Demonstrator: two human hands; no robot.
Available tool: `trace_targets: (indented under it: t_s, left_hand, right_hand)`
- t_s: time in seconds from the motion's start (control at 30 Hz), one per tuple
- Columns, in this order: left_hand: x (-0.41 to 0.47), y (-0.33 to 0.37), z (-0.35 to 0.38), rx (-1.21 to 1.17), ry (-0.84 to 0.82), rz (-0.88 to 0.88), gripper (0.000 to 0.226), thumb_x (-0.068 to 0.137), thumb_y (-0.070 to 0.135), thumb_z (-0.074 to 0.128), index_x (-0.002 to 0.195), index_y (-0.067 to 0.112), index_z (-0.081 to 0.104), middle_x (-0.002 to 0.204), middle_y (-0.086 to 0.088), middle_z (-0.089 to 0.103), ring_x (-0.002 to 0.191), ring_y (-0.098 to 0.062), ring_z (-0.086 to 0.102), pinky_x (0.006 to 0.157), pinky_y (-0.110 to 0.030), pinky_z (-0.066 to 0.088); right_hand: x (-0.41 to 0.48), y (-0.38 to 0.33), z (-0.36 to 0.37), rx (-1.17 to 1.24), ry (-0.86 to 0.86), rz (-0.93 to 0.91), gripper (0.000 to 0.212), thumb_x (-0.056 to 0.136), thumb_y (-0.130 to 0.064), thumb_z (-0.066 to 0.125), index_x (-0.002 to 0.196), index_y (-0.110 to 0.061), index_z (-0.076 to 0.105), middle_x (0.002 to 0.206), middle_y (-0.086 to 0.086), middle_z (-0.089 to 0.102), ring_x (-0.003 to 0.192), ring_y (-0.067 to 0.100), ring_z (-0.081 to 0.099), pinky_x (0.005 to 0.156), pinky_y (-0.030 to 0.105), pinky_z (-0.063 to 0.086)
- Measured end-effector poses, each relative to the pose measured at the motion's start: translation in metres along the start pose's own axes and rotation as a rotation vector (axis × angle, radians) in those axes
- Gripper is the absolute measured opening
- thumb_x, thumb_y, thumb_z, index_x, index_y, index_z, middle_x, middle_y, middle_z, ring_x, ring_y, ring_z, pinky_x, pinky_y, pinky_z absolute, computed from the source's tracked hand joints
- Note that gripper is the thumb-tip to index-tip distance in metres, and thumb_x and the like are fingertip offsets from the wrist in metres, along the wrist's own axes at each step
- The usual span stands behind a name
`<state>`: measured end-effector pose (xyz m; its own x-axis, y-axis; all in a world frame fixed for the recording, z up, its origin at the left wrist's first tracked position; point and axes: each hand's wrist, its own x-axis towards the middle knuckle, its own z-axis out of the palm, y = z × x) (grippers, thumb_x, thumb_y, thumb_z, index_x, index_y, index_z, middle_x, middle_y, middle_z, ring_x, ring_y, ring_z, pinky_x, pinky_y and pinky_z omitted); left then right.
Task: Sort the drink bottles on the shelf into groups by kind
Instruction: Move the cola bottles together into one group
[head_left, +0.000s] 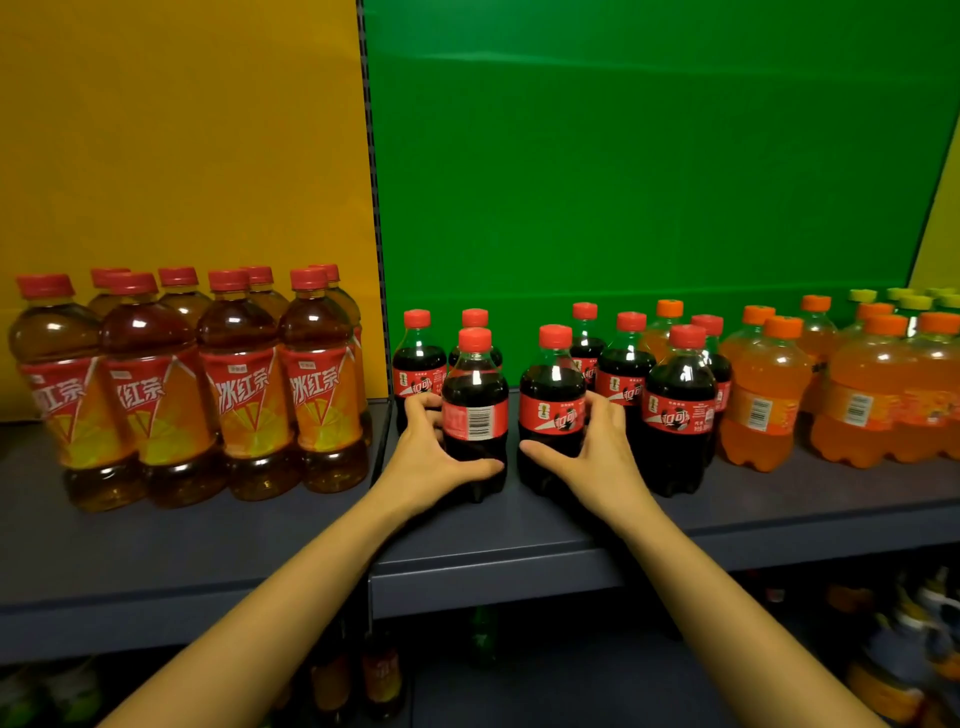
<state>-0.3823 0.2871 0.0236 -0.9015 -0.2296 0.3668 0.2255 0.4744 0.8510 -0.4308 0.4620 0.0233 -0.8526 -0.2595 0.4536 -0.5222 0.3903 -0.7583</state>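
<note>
Two small clear plastic bottles of dark cola with red caps stand upright at the front of the dark blue-grey metal shelf (519, 525), just beside each other with a narrow gap between.

Head view: the left hand (428, 454) wraps the left cola bottle (474, 395) from its outer side, thumb low across the front. The right hand (600, 457) wraps the right cola bottle (552, 395) likewise. Both long axes are vertical, and each bottle lies inward of its grip. More cola bottles (680, 395) stand behind and to the right, so sliding the pair back toward them seems the likely move. Large amber iced-tea bottles (239, 395) stand to the left, orange soda bottles (763, 395) to the right.
</note>
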Motion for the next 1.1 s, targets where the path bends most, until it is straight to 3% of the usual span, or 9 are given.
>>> trace_targets:
  t_s: [0.1, 0.23, 0.3, 0.4, 0.5, 0.57, 0.67, 0.97, 1.1]
  left_hand:
    - [-0.001, -0.001, -0.004, -0.038, -0.076, -0.025, 0.079, 0.071, 0.003, 0.073, 0.124, 0.023, 0.019, 0.127, -0.003, 0.049, 0.107, -0.011, 0.052, 0.09, -0.025, 0.04]
    - [-0.003, -0.001, -0.001, -0.008, 0.039, 0.011, 0.086, 0.063, 0.022, 0.084, 0.123, 0.023, 0.022, 0.121, 0.005, 0.046, 0.109, -0.008, 0.049, 0.089, -0.018, 0.039]
    - [-0.002, -0.001, -0.004, -0.002, 0.081, 0.01, 0.079, 0.064, 0.02, 0.083, 0.117, 0.024, 0.024, 0.111, 0.009, 0.047, 0.103, -0.007, 0.05, 0.077, -0.009, 0.04]
    - [-0.001, -0.002, -0.011, -0.019, 0.023, -0.032, 0.071, 0.073, 0.004, 0.072, 0.121, 0.022, 0.023, 0.108, 0.007, 0.048, 0.093, 0.002, 0.05, 0.068, -0.008, 0.042]
    - [-0.002, -0.005, -0.016, 0.027, -0.008, -0.014, 0.082, 0.072, 0.007, 0.075, 0.131, 0.015, 0.02, 0.113, 0.007, 0.047, 0.098, 0.001, 0.051, 0.08, -0.008, 0.043]
    - [-0.002, -0.01, -0.018, 0.062, 0.043, -0.007, 0.088, 0.064, 0.021, 0.083, 0.129, 0.018, 0.024, 0.12, 0.006, 0.048, 0.11, -0.008, 0.05, 0.094, -0.019, 0.041]
    - [-0.001, -0.016, -0.021, 0.076, 0.111, -0.022, 0.082, 0.058, 0.027, 0.086, 0.118, 0.023, 0.031, 0.122, 0.001, 0.051, 0.112, -0.014, 0.052, 0.093, -0.026, 0.043]
    - [-0.004, -0.019, -0.029, 0.087, 0.214, -0.013, 0.063, 0.064, 0.014, 0.083, 0.111, 0.023, 0.041, 0.108, 0.004, 0.055, 0.104, -0.014, 0.054, 0.087, -0.022, 0.04]
    - [-0.008, -0.017, -0.028, 0.107, 0.221, 0.015, 0.065, 0.067, 0.015, 0.081, 0.119, 0.018, 0.042, 0.113, 0.005, 0.052, 0.103, -0.009, 0.05, 0.077, -0.006, 0.038]
  right_hand:
    - [0.004, -0.001, 0.005, 0.092, -0.104, 0.008, 0.075, 0.078, -0.028, 0.072, 0.134, -0.012, 0.026, 0.132, 0.002, 0.042, 0.115, 0.011, 0.044, 0.094, 0.02, 0.032]
    - [0.008, -0.005, 0.01, 0.15, -0.214, 0.018, 0.071, 0.082, -0.028, 0.067, 0.132, -0.011, 0.02, 0.118, -0.007, 0.047, 0.108, 0.006, 0.045, 0.089, 0.019, 0.033]
    - [0.011, -0.006, 0.013, 0.165, -0.235, 0.01, 0.07, 0.083, -0.029, 0.066, 0.131, -0.01, 0.018, 0.117, -0.008, 0.045, 0.108, 0.005, 0.045, 0.089, 0.018, 0.033]
    - [0.015, -0.006, 0.016, 0.195, -0.283, 0.017, 0.072, 0.085, -0.03, 0.064, 0.134, -0.013, 0.014, 0.119, -0.01, 0.042, 0.112, 0.005, 0.042, 0.092, 0.02, 0.032]
    - [0.017, -0.001, 0.019, 0.234, -0.301, 0.031, 0.074, 0.085, -0.021, 0.065, 0.136, -0.016, 0.012, 0.119, -0.01, 0.043, 0.115, 0.008, 0.042, 0.093, 0.021, 0.03]
    - [0.017, 0.003, 0.022, 0.245, -0.279, 0.027, 0.075, 0.083, -0.014, 0.066, 0.135, -0.017, 0.012, 0.113, -0.014, 0.047, 0.112, 0.01, 0.046, 0.09, 0.02, 0.032]
    - [0.018, 0.005, 0.024, 0.258, -0.254, 0.008, 0.077, 0.082, -0.013, 0.067, 0.136, -0.018, 0.013, 0.106, -0.023, 0.046, 0.108, 0.008, 0.047, 0.09, 0.02, 0.033]
    - [0.023, 0.008, 0.03, 0.202, -0.236, -0.088, 0.073, 0.077, -0.025, 0.073, 0.138, -0.024, 0.033, 0.135, -0.004, 0.042, 0.122, 0.006, 0.04, 0.102, 0.023, 0.029]
    - [0.024, 0.002, 0.038, 0.218, -0.233, -0.102, 0.082, 0.076, -0.021, 0.074, 0.142, -0.018, 0.025, 0.131, -0.007, 0.045, 0.12, 0.006, 0.044, 0.097, 0.018, 0.033]
